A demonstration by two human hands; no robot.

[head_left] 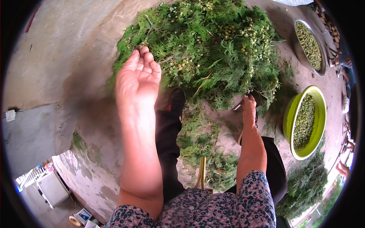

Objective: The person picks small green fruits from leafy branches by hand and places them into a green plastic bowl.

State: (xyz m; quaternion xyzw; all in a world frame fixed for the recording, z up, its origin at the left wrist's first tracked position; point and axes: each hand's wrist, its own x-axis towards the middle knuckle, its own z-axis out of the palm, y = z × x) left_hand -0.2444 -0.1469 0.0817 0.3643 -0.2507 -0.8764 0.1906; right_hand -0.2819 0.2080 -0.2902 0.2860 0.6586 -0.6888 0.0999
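My left hand [139,78] is raised at the left edge of a big heap of green conifer branches [205,45], palm turned up. Its fingers are slightly curled and apart, with nothing seen in them. Lower and to the right, my right hand [249,103] is closed on the stem of a leafy conifer branch [250,68]. Small pale green cones hang in clusters on that branch and elsewhere in the heap. The fingertips of my right hand are partly hidden by the foliage.
To the right, a yellow-green basin [323,119] and a metal basin [323,62] hold small green cones. Loose sprigs [197,131] lie between my feet. More conifer branches [304,186] lie at lower right. A wall [81,176] stands at lower left.
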